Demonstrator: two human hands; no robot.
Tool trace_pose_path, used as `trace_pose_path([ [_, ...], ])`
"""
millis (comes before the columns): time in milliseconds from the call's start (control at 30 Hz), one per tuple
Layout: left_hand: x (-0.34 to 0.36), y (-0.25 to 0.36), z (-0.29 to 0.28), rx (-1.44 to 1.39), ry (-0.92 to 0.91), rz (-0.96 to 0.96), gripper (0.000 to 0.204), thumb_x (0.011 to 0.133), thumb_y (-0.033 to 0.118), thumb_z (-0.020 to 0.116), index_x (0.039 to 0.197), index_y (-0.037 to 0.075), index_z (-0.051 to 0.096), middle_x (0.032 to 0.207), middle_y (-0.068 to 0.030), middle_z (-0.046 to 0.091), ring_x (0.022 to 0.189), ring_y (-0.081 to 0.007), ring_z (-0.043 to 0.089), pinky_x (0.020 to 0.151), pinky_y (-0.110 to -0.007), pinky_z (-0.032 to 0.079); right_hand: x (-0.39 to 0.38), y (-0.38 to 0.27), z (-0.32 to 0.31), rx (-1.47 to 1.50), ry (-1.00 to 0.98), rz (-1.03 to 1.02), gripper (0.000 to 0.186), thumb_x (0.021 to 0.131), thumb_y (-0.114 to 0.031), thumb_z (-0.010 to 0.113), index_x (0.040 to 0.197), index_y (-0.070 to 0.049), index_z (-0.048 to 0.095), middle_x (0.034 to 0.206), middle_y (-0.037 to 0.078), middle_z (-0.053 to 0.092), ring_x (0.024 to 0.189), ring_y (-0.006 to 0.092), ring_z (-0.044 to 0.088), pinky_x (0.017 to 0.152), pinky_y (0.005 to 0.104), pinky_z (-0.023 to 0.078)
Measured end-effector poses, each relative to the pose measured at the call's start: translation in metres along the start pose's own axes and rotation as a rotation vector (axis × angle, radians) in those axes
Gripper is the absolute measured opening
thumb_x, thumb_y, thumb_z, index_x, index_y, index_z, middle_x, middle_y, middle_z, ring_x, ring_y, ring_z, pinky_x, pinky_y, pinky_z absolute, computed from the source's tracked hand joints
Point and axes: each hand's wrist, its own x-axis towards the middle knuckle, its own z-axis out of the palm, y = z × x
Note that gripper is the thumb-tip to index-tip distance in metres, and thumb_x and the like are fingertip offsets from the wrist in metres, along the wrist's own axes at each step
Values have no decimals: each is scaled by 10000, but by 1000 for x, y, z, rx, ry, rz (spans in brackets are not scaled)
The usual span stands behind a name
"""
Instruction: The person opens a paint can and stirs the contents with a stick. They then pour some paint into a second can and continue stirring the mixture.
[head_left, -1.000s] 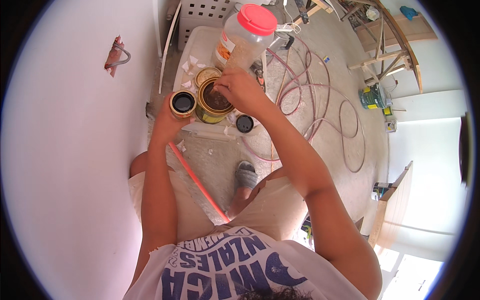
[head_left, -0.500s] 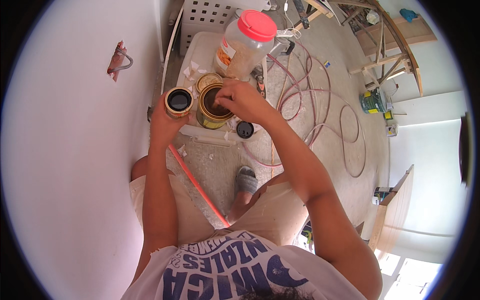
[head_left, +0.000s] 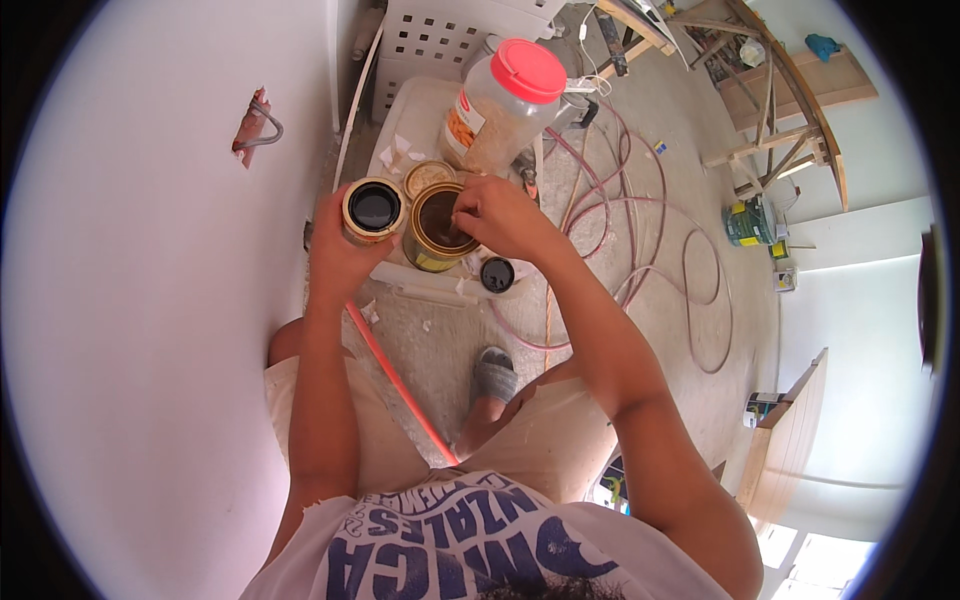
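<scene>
Wall (head_left: 150,330) of smooth white finish takes up the left of the frame on my feed. From where I sit, I see a rough grey concrete floor (head_left: 665,345) across the centre and right, with a long, thin, reddish hose (head_left: 665,202) looped over it right of centre. A low, translucent white plastic box (head_left: 415,110) stands at upper centre, pale scraps (head_left: 402,145) scattered on its top. On it I make out a big clear plastic jar (head_left: 490,130) with a round red lid.

Below the jar, the right hand (head_left: 505,215) has its fingers bent and drawn together at the mouth of a wide, round, gold-rimmed metal can (head_left: 430,263), brown inside; I cannot tell whether they grip anything. Just left of that can, the left hand (head_left: 342,255) curves half closed around a smaller, round, cream-rimmed can (head_left: 372,236), glossy black inside, holding it mouth up. Just behind the wide can lies a flat, round, cream-and-gold lid (head_left: 428,178); near its lower right I see a small, round, shiny black disc (head_left: 497,276).
</scene>
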Motion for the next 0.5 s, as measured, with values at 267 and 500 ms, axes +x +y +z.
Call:
trace_pose_path([
  [267, 0, 8, -2, -33, 8, 19, 755, 695, 103, 931, 1353, 24, 569, 1255, -135, 647, 1219, -301, 632, 1055, -416, 491, 0, -3, -1, 42, 72, 32, 170, 888, -166, 703, 918, -16, 776, 908, 157, 666, 946, 373, 648, 835, 467, 516],
  [500, 0, 2, -4, -57, 10, 59, 732, 691, 88, 922, 1341, 38, 588, 1259, -124, 635, 1212, -308, 621, 1049, -416, 485, -1, -10, -2, -172, 79, 42, 152, 882, -137, 680, 867, -20, 777, 933, 160, 676, 949, 380, 646, 843, 468, 521],
])
